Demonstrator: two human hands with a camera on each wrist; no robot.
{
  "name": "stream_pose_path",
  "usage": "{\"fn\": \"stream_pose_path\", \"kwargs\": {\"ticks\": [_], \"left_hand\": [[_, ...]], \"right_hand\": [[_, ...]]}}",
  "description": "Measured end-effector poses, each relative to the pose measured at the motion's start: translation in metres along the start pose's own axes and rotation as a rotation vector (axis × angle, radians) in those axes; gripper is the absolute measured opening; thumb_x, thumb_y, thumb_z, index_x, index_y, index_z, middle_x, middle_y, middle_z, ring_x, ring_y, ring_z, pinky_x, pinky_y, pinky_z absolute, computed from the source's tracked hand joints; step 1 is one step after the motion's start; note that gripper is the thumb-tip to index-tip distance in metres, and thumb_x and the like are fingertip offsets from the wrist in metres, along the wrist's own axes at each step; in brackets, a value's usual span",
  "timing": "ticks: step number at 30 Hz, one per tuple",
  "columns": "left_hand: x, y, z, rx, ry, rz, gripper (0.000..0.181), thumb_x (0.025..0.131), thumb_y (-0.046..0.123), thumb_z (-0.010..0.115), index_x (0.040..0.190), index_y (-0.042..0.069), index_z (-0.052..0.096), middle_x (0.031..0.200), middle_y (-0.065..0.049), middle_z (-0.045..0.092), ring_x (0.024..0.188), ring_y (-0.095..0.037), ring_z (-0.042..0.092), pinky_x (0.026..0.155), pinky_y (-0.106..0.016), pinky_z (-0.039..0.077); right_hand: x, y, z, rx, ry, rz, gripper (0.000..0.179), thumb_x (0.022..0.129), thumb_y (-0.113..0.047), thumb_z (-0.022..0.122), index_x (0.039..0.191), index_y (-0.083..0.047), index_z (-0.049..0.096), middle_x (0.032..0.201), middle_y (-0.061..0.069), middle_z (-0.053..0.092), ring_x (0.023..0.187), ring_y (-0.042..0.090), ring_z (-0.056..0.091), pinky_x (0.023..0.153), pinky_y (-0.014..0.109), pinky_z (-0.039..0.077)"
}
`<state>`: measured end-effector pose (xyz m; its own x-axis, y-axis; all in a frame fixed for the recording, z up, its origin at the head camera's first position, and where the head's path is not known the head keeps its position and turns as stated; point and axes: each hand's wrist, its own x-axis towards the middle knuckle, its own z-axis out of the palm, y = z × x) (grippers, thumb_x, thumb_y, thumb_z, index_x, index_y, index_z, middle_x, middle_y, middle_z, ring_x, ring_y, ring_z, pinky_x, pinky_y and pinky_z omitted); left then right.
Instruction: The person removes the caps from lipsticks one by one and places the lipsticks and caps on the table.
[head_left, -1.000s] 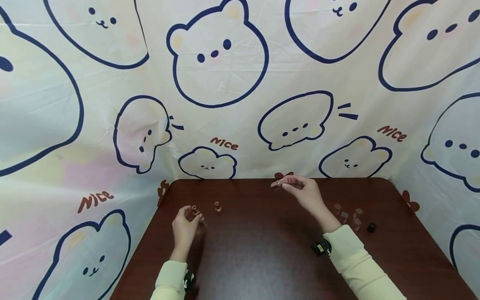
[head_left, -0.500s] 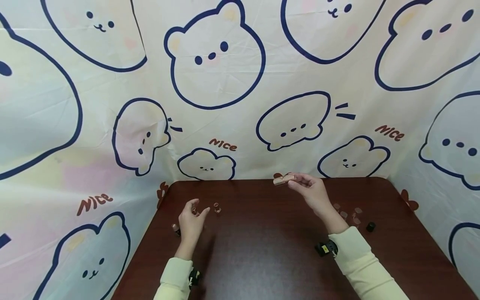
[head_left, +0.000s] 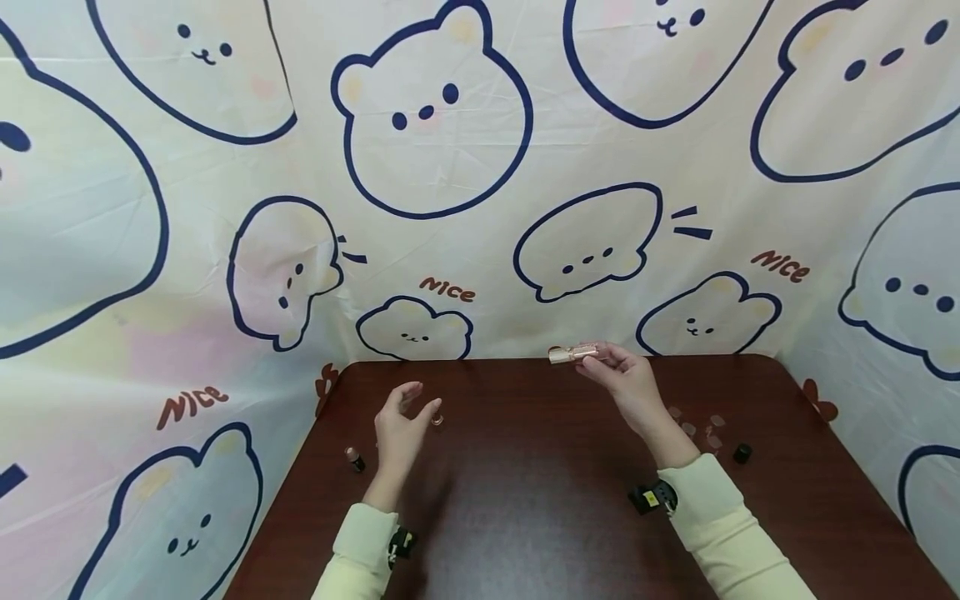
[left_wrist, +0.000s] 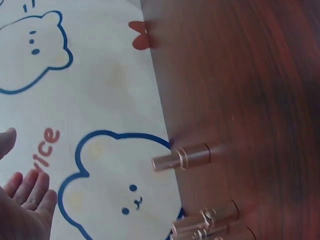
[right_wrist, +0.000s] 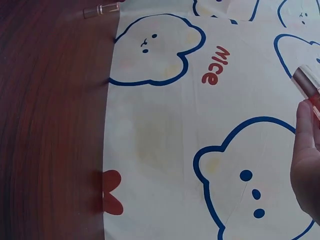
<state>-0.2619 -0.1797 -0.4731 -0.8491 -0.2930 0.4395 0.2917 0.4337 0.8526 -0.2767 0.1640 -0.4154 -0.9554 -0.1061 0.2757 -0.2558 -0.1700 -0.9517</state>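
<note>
In the head view my right hand pinches a rose-gold lipstick tube between thumb and fingertips. It lies nearly level above the table's far edge, and part of it shows at the right wrist view's edge. My left hand hovers over the table's left side, thumb and fingers apart, nothing between them. Just past its thumb stands a lipstick, partly covered by the hand. A lipstick with a black base is left of that hand. Several upright lipsticks appear in the left wrist view.
On the right of the dark wooden table are several clear caps, some behind the right forearm, and a small black cap. A printed cloth hangs behind the far edge and along both sides.
My left hand has moved right and slightly away from me, uncovering the black-based lipstick. The right hand has shifted slightly right, and its lipstick tube now shows more fully.
</note>
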Motion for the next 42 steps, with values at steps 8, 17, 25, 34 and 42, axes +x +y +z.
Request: {"fn": "stream_pose_path", "kwargs": {"ticks": [8, 17, 25, 34, 42], "left_hand": [[0.002, 0.016, 0.014, -0.158, -0.081, -0.036, 0.041, 0.082, 0.020, 0.080, 0.118, 0.008, 0.063, 0.116, -0.007, 0.067, 0.112, -0.022, 0.061, 0.079, -0.045, 0.055], [0.006, 0.038, 0.029, -0.387, -0.166, -0.021, 0.041, 0.082, 0.004, 0.077, 0.119, -0.005, 0.061, 0.115, -0.018, 0.066, 0.110, -0.033, 0.061, 0.096, -0.045, 0.046], [0.004, 0.070, 0.032, -0.529, -0.265, 0.006, 0.037, 0.084, -0.005, 0.072, 0.117, -0.015, 0.057, 0.112, -0.025, 0.065, 0.107, -0.036, 0.063, 0.090, -0.032, 0.051], [0.003, 0.095, 0.041, -0.587, -0.360, 0.009, 0.037, 0.086, -0.005, 0.069, 0.118, -0.018, 0.055, 0.115, -0.028, 0.063, 0.110, -0.044, 0.058, 0.090, -0.032, 0.050], [0.001, 0.110, 0.053, -0.604, -0.418, 0.038, 0.035, 0.087, -0.007, 0.067, 0.118, -0.018, 0.054, 0.117, -0.036, 0.058, 0.111, -0.048, 0.056, 0.090, -0.029, 0.050]], "right_hand": [[0.002, -0.001, 0.005, 0.152, 0.006, 0.034, 0.031, 0.092, -0.012, 0.067, 0.121, -0.003, 0.061, 0.114, 0.004, 0.065, 0.103, 0.015, 0.065, 0.090, 0.033, 0.049], [0.003, 0.000, 0.015, 0.283, -0.005, 0.028, 0.017, 0.094, -0.008, 0.062, 0.109, -0.014, 0.067, 0.116, 0.004, 0.065, 0.102, 0.015, 0.065, 0.090, 0.033, 0.049], [0.004, 0.001, 0.020, 0.330, -0.023, 0.008, 0.018, 0.094, -0.008, 0.063, 0.110, -0.013, 0.068, 0.116, 0.005, 0.065, 0.101, 0.016, 0.065, 0.090, 0.032, 0.049], [0.004, 0.002, 0.025, 0.362, -0.039, -0.003, 0.017, 0.095, -0.005, 0.061, 0.107, -0.012, 0.070, 0.113, 0.005, 0.067, 0.101, 0.017, 0.066, 0.091, 0.033, 0.048], [0.004, 0.003, 0.030, 0.346, -0.047, -0.019, 0.018, 0.096, -0.005, 0.060, 0.108, -0.013, 0.070, 0.116, 0.005, 0.065, 0.104, 0.017, 0.065, 0.092, 0.034, 0.048]]}}
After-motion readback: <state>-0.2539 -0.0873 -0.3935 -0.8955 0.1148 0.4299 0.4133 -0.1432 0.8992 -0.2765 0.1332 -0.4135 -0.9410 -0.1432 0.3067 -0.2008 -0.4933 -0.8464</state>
